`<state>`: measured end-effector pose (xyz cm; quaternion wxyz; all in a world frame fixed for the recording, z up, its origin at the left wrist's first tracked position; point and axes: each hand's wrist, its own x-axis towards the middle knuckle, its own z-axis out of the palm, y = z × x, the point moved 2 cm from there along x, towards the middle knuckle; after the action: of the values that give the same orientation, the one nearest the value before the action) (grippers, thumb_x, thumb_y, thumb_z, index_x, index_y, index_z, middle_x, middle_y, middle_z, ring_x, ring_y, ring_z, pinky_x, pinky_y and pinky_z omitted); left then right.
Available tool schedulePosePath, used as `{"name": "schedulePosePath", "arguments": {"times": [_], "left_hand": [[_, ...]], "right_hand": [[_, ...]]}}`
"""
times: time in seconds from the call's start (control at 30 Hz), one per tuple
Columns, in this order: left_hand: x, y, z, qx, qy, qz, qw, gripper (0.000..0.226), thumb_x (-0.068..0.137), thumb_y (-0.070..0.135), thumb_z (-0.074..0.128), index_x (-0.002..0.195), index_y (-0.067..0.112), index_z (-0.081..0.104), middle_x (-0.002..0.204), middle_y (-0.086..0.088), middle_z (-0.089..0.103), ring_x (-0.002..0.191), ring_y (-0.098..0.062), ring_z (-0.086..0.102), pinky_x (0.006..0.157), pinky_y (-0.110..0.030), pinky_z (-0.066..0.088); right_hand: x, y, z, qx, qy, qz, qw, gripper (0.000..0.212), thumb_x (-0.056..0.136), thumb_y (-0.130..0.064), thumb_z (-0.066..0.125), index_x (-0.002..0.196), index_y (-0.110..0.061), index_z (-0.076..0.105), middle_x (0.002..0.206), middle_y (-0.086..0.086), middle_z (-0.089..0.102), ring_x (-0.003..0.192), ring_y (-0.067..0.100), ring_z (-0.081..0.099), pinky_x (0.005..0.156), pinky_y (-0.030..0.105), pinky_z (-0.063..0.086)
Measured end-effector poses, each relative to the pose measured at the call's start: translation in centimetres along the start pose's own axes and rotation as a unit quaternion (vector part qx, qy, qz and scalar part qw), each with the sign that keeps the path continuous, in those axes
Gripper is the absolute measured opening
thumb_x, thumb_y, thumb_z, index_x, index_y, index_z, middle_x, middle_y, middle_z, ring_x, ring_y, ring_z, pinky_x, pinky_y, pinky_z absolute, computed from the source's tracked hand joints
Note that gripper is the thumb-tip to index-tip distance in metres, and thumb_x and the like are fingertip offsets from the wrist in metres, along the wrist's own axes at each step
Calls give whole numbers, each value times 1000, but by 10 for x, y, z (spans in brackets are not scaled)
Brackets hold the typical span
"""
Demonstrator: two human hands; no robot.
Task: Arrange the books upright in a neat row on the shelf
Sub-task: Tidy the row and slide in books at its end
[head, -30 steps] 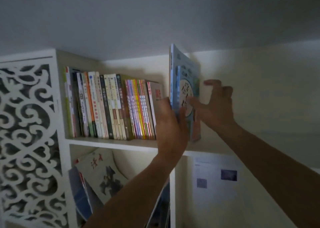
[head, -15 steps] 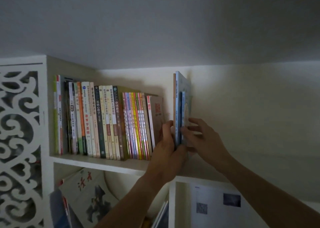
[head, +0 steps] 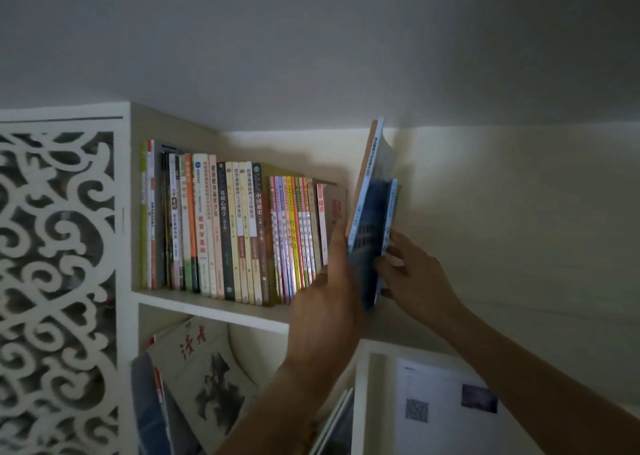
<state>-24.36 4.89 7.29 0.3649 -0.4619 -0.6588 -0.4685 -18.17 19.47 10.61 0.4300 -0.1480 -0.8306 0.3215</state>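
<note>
White scrollwork panel (head: 59, 281), multicoloured book spines (head: 235, 233), pale-blue tilted books (head: 372, 226), white shelf (head: 207, 307)

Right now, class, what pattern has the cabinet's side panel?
White openwork scrolls on the side panel, best seen in the head view.

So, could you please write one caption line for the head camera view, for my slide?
Both hands, left hand and right hand, hold tilted blue books beside the upright row of books on the white shelf.
</note>
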Motion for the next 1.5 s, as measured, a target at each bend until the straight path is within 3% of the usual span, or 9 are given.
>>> {"name": "schedulePosePath", "arguments": {"times": [0.27, 0.43, 0.73, 0.87, 1.0, 1.07, 1.27, 1.4, 1.5], "left_hand": [[-31, -20, -102, 49, 98, -10, 994, 56, 105, 23, 52, 156, 21, 27, 79, -5, 71, 39, -12, 51, 38, -16, 42], [-59, -28, -156, 123, 138, -8, 983, 58, 96, 19, 55, 151, 7, 39, 82, -17, 72, 38, -29, 58, 43, -28, 49], [-89, -28, -187, 91, 119, -35, 988, 56, 96, 16, 60, 148, 3, 46, 90, -15, 75, 46, 0, 31, 50, -3, 30], [-91, -28, -185, 25, 105, -65, 992, 60, 96, 16, 62, 152, 14, 39, 83, 8, 58, 39, 8, 32, 44, 2, 36], [-84, -22, -167, -34, 95, -94, 990, 53, 105, 39, 47, 152, 41, 23, 92, 15, 62, 57, -2, 62, 47, -17, 53], [-78, -9, -153, -66, 99, -104, 987, 51, 103, 39, 50, 148, 43, 29, 89, 28, 57, 64, 10, 63, 49, -8, 49], [-63, 13, -116, -211, 84, -169, 959, 54, 99, 38, 63, 145, 47, 36, 100, 46, 60, 90, 17, 63, 66, -15, 58], [-56, 11, -95, -319, 68, -213, 921, 36, 106, 42, 49, 140, 51, 42, 107, 18, 72, 92, -7, 73, 63, -45, 64], [-52, 10, -79, -338, 71, -222, 912, 31, 108, 32, 47, 138, 39, 50, 107, 25, 71, 96, -1, 71, 74, -36, 61]], "right_hand": [[2, -34, 46, -57, -18, -59, 996, 36, 105, -23, 54, 141, -25, 54, 113, -8, 63, 97, 12, 61, 84, 25, 52], [3, -39, 58, -83, -7, -53, 995, 44, 102, -28, 59, 145, -27, 51, 131, -3, 68, 115, 17, 65, 100, 29, 50], [-8, -39, 64, -97, -27, 5, 995, 45, 103, -37, 53, 146, -32, 43, 131, -2, 67, 113, 22, 66, 93, 33, 51], [-26, -50, 61, -103, 51, -36, 993, 40, 103, -38, 55, 139, -22, 53, 130, 1, 65, 111, 18, 65, 85, 29, 48], [-55, -71, 55, 153, -19, 33, 987, 28, 103, -47, 53, 114, -26, 68, 111, -4, 74, 96, 11, 71, 85, 31, 55], [-65, -79, 46, 237, -64, 57, 968, 28, 98, -50, 59, 108, -26, 71, 104, -3, 77, 93, 15, 74, 83, 34, 56], [-76, -62, -1, 302, -4, 101, 948, 27, 87, -22, 79, 113, -16, 74, 108, 8, 78, 94, 31, 75, 78, 43, 62], [-82, -48, -37, 306, 59, 113, 944, 35, 87, -14, 78, 120, -12, 66, 104, 7, 78, 88, 29, 76, 68, 38, 63], [-82, -38, -61, 300, 100, 122, 941, 40, 89, -12, 76, 125, -10, 59, 110, 9, 75, 91, 31, 75, 72, 43, 63]]}}
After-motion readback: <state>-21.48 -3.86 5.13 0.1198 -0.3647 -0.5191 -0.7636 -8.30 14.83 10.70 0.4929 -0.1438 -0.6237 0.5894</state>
